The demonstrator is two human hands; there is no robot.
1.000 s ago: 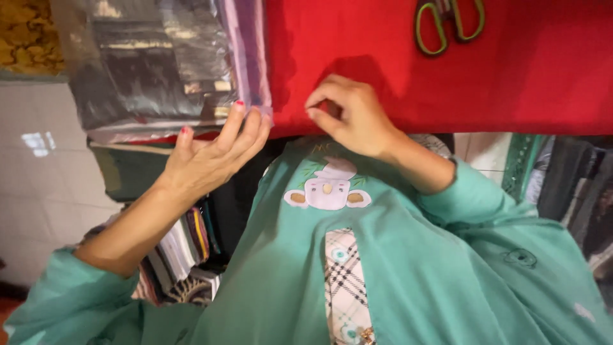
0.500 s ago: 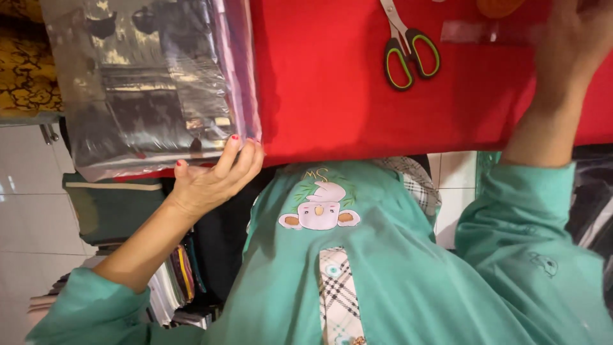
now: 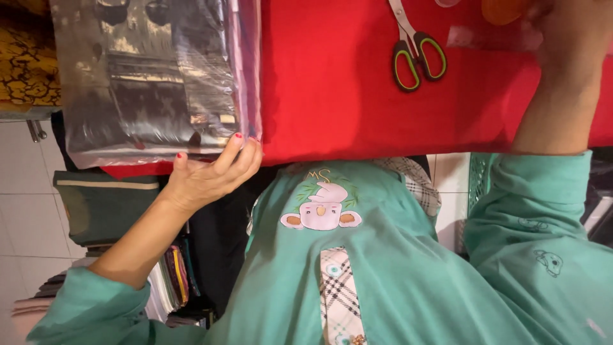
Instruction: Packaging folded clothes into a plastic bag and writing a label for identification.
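Left hand [image 3: 207, 176] fingers [image 3: 237, 152] touch plastic-wrapped package [image 3: 150, 76].

Left hand [image 3: 207, 176] fingertips on near edge of clear plastic-wrapped dark fabric packet [image 3: 150, 76], lying on red cloth-covered table [image 3: 332, 89]. Right hand [image 3: 571, 38] far right, touching small clear plastic bag [image 3: 485, 37]. Green-handled scissors [image 3: 415, 51] between them.

Green-handled scissors [image 3: 415, 54] lie shut on the red-covered tabletop [image 3: 332, 96] at one o'clock. An orange object [image 3: 501, 9] sits cropped at the top edge. Stacked folded fabrics [image 3: 172, 281] stand at eight o'clock, above white floor tiles [image 3: 25, 217].
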